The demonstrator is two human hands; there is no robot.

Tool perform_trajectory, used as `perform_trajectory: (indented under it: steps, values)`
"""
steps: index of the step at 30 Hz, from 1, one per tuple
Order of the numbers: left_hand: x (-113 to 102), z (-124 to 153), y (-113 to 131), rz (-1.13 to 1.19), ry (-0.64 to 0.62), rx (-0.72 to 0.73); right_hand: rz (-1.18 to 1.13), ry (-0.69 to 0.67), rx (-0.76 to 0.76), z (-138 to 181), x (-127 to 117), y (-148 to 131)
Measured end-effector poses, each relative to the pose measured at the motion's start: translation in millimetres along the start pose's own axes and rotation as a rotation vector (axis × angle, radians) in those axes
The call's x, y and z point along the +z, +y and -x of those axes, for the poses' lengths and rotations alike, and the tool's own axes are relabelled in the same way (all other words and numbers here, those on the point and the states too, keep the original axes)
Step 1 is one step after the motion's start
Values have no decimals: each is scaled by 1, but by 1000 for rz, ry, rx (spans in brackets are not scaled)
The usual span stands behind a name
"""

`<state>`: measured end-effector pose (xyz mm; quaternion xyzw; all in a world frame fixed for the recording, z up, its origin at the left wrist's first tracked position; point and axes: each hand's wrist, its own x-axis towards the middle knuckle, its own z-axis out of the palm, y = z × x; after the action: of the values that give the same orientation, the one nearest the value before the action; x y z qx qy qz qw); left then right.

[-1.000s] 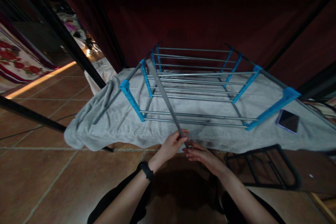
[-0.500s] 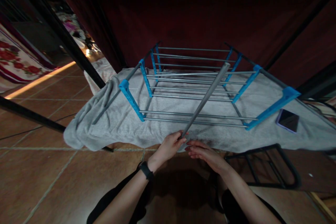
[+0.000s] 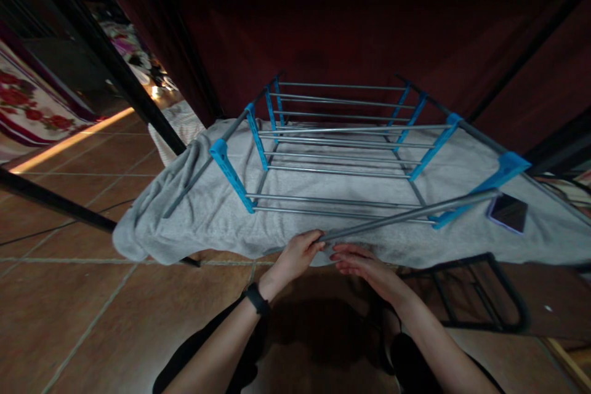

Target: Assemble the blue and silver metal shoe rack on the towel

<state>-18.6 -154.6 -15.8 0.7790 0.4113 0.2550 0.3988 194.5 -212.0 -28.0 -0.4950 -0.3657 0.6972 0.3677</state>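
Observation:
A grey metal tube [image 3: 406,217] is gripped near its left end by my left hand [image 3: 298,257], which wears a black watch. The tube slants up to the right, in front of the rack, and its far end overlaps the phone in view. Just right of the grip, my right hand [image 3: 362,269] hovers below the tube, fingers stretched out and holding nothing. Behind both hands a rack [image 3: 341,201] of thin metal rods and blue plastic brackets lies on a grey blanket [image 3: 198,237].
A phone [image 3: 508,212] in a purple case lies on the blanket at the right. A black metal frame [image 3: 484,295] stands below the blanket's edge. Black posts [image 3: 60,200] rise at the left, and dark red fabric [image 3: 314,31] hangs behind the rack.
The tube has swung down to the right from a steep slant to a shallow one, pivoting at my left hand. My right hand has shifted slightly right.

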Motion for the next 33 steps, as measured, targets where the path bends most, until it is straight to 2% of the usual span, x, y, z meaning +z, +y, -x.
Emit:
perform_trajectory:
  steps: [10,15,27,33]
  values:
    - [0,0,-7,-166,7,5,-16,-9,-10,1,-4,-5]
    - [0,2,-10,-282,22,69,-48,-9,-23,0,-8,-4]
    - [-2,3,-9,-467,-33,161,-172,-51,-80,-1,-9,-7]
    - [-2,2,-9,-476,-16,169,-271,31,-81,-3,-13,-9]
